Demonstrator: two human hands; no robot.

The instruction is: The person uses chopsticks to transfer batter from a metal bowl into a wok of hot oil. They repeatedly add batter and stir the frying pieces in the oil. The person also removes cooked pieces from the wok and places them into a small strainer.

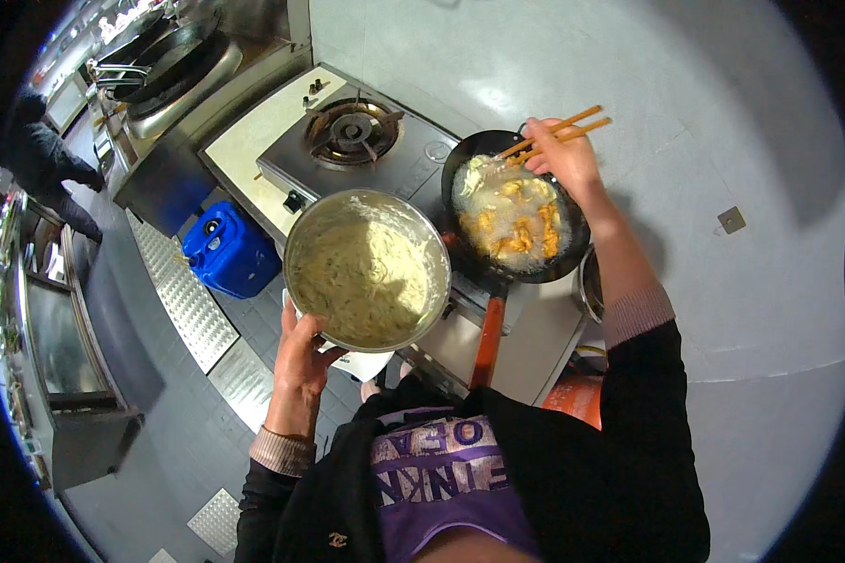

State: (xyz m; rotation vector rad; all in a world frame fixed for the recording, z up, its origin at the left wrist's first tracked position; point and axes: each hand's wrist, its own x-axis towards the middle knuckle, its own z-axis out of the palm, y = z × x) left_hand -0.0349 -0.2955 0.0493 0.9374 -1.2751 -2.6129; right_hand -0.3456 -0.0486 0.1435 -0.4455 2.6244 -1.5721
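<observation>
My left hand grips the near-left rim of a round metal bowl, tilted slightly beside the wok. Thick pale batter with shreds mixed through it fills the bowl. In my right hand is a pair of wooden chopsticks, their tips reaching into a black wok. Bubbling oil in the wok surrounds several golden fried pieces. A paler, freshly battered piece floats near the chopstick tips. The wok's reddish-brown handle points towards me.
Left of the wok, a gas stove has a bare burner. A blue plastic jerrycan stands on the floor at left. Stacked pans sit at upper left, near another person. An orange-red cylinder is below the counter.
</observation>
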